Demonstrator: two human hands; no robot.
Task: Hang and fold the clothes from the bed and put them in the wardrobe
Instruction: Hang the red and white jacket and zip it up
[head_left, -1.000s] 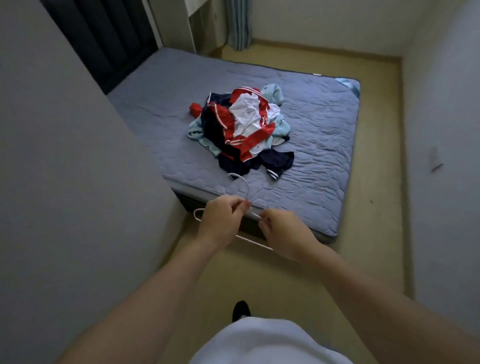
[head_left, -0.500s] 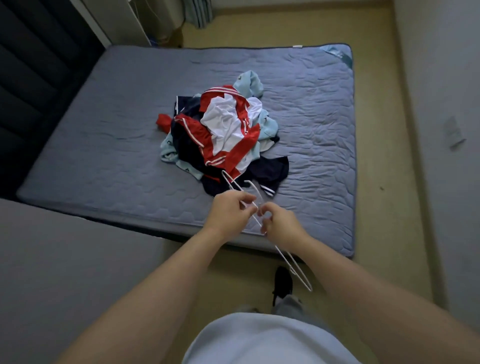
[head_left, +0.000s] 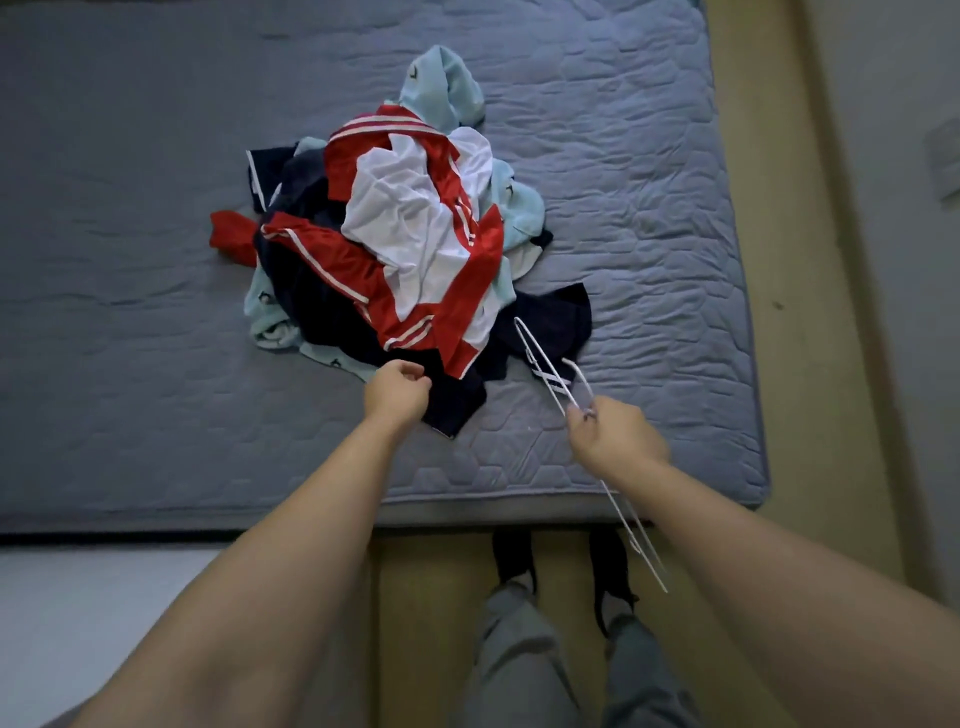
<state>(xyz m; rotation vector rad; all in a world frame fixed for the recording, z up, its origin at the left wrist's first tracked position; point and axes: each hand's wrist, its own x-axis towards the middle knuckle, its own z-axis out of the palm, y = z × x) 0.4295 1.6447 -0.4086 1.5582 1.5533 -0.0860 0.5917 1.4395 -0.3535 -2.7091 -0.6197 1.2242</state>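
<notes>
**Head view.** The clothes pile (head_left: 415, 234) lies in a heap on the grey quilted mattress (head_left: 130, 260), with a red-and-white jersey (head_left: 441, 291) on top. The wardrobe is not in view.

The left hand (head_left: 397, 392) is placed at the near edge of a navy garment (head_left: 457, 400) with its fingers curled. Whether fabric is pinched cannot be determined.

The white wire hangers (head_left: 545, 366) are gripped by the right hand (head_left: 618, 436) near the hook, and their count cannot be told. The far end is held over the navy fabric and the near end over the floor (head_left: 831, 364).

**Hazards.**
- If the navy garment is pulled from beneath the heap, the pile may be dragged towards the mattress edge.
- Fabric may be snagged by the hanger tips.
- The hangers may slip, as a long length is left unsupported.
</notes>
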